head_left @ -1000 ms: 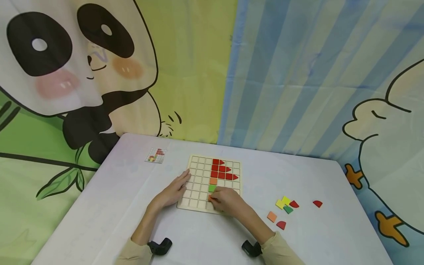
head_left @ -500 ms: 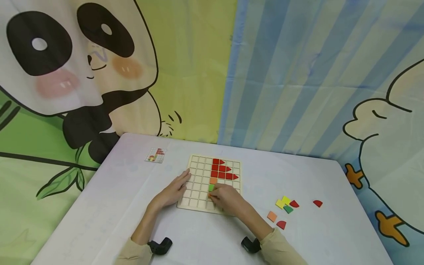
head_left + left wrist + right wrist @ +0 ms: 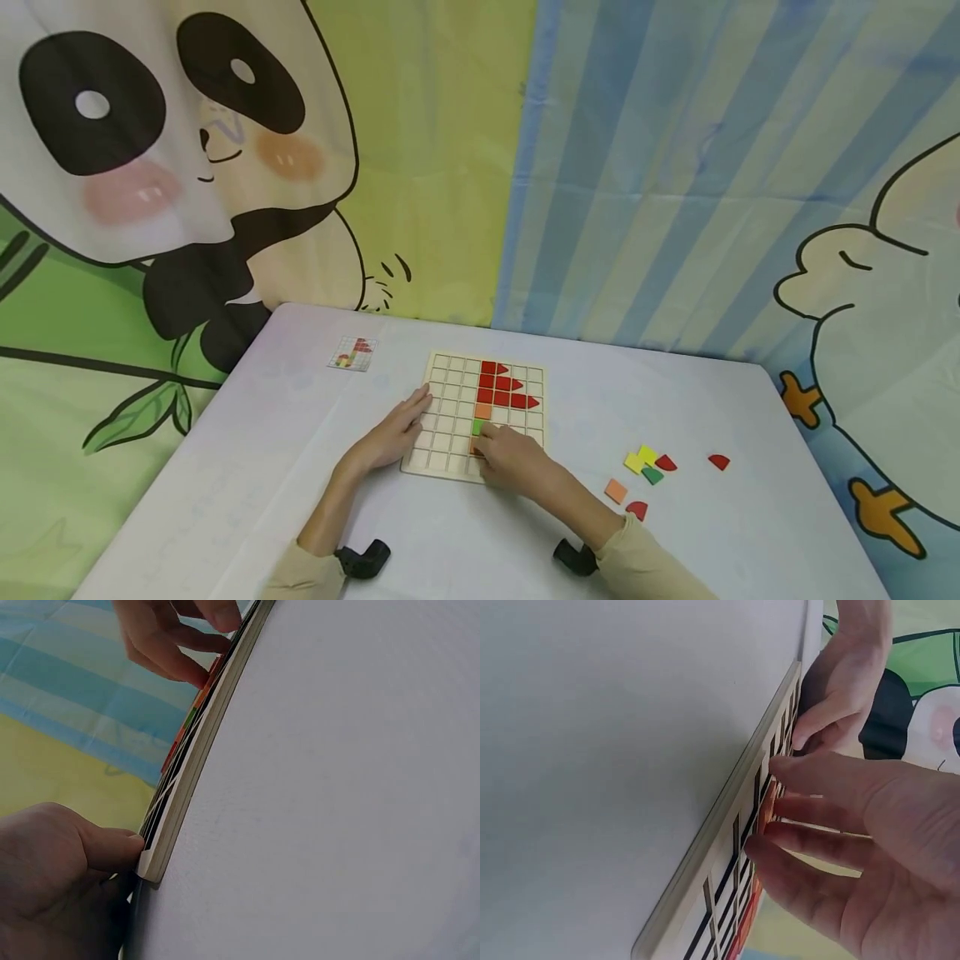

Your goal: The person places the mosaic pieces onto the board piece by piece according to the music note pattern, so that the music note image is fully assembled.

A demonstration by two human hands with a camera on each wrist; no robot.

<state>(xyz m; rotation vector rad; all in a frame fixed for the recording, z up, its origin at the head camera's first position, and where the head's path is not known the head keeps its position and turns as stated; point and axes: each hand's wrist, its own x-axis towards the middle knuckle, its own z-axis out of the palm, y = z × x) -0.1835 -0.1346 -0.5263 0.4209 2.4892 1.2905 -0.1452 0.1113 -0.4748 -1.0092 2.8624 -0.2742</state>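
A wooden grid board [image 3: 447, 425] lies on the table with red, orange and green tiles in its cells. My left hand [image 3: 392, 432] rests along its left edge, fingers mostly straight; the thumb touches the board's edge in the left wrist view. My right hand [image 3: 516, 460] is over the lower middle cells, fingertips at an orange square tile [image 3: 476, 446] lying in a cell below the green square tile [image 3: 477, 427]. In the right wrist view the thumb and fingers [image 3: 802, 889] are spread apart, tips touching the board. The hand covers part of the tile.
Right of the board lie loose pieces: yellow squares [image 3: 634, 462], an orange square [image 3: 616, 491], a green piece [image 3: 652, 475] and red quarter-round pieces [image 3: 718, 462]. A small picture card [image 3: 352, 353] with a coloured grid pattern lies at the back left.
My right hand has shifted slightly down and its fingers have loosened around the orange tile, which now shows flat in its cell. My left hand has stayed put.
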